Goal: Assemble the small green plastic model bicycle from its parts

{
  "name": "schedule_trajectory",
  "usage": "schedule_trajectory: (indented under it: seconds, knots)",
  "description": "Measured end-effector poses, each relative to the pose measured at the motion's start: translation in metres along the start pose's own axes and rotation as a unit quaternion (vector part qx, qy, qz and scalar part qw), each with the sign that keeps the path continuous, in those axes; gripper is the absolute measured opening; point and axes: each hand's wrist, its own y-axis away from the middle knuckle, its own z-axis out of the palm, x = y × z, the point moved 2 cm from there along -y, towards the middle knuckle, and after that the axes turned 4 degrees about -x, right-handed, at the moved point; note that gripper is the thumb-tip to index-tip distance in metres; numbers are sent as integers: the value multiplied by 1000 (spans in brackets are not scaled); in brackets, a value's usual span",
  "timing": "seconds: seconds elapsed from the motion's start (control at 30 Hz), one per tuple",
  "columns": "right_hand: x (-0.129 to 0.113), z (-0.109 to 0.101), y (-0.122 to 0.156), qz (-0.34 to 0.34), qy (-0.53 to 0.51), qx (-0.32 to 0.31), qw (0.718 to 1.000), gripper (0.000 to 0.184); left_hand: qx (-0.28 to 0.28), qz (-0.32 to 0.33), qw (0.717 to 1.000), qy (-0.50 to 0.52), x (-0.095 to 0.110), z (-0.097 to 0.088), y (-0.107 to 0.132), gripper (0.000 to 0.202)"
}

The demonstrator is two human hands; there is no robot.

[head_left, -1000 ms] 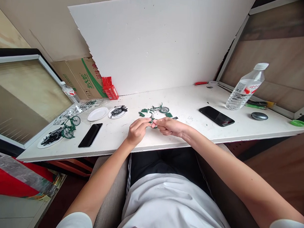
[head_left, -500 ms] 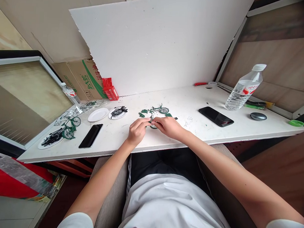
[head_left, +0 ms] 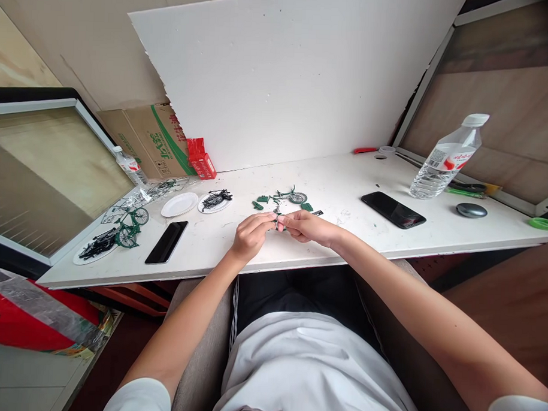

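Observation:
My left hand [head_left: 250, 236] and my right hand [head_left: 308, 227] meet over the white table [head_left: 299, 245], fingertips pinched together on a small green model bicycle part [head_left: 279, 219]. Most of that part is hidden by the fingers. Just behind the hands lie loose green pieces and a half-built green bicycle model [head_left: 288, 197] with a grey wheel.
To the left are two small white plates [head_left: 179, 204], one with dark parts [head_left: 215, 200], a black phone [head_left: 166, 242], and a finished green bicycle [head_left: 128, 224]. Right of me lie another black phone [head_left: 393, 209], a water bottle [head_left: 446, 157], a grey puck [head_left: 471, 210] and a green ring [head_left: 542, 223].
The hands have stayed pinched together on the small part, shifting only slightly; the right hand's fingers have turned a little. The camera view moved slightly.

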Motion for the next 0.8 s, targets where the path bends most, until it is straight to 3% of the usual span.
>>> schedule_trajectory:
  seconds: [0.1, 0.3, 0.47, 0.63, 0.8]
  knots:
    - [0, 0, 0, 26, -39, -13, 999, 41, -8, 6, 1000, -5, 1, 1, -1, 40]
    - [-1, 2, -1, 18, 2, 26, 999, 42, -8, -5, 1000, -25, 0, 5, 0, 36]
    - [3, 3, -7, -78, 122, 116, 983, 41, 1, -36, 999, -21, -2, 7, 2, 35]
    - [9, 7, -11, -139, 175, 134, 965, 36, 10, -56, 998, -14, -3, 6, 2, 33]
    - [9, 5, -7, -153, 245, 148, 946, 25, -5, -61, 998, -22, -4, 7, 3, 33]
